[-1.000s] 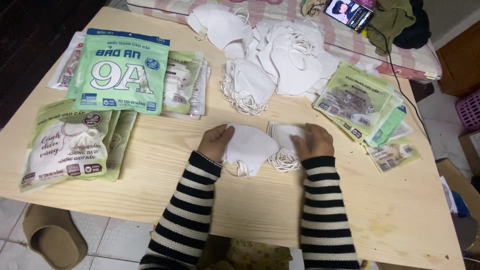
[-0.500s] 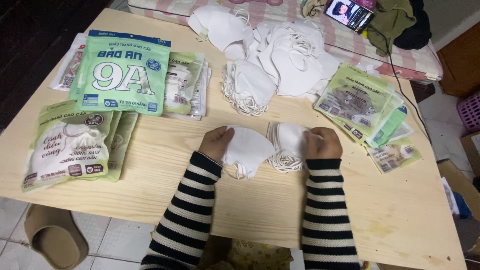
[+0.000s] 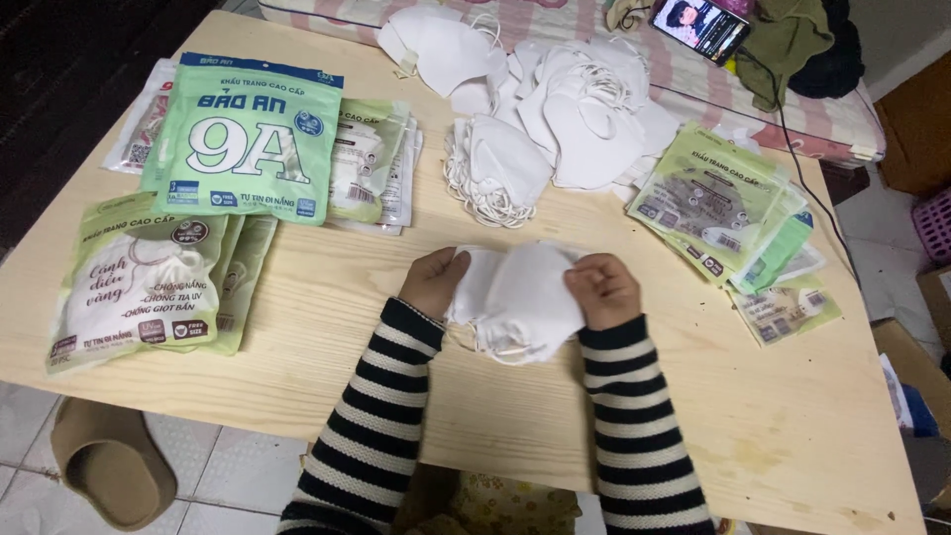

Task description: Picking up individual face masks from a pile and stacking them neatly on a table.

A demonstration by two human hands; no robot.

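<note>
The small stack of white masks [image 3: 520, 302] near the table's [image 3: 792, 436] front edge is light, soft and floppy; your left hand [image 3: 434, 282] and right hand [image 3: 602, 289] pinch its opposite ends shut. A loose mask pile [image 3: 555, 109] lies toward the far edge.

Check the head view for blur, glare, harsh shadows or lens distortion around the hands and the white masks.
Head view: even, soft light, no hard shadows; the left hand and right hand look sharp, no motion blur. The white masks between them are bright, folds faint but visible. The phone screen at the top edge glows without flare. The table edge bows slightly: mild wide-angle distortion.
</note>
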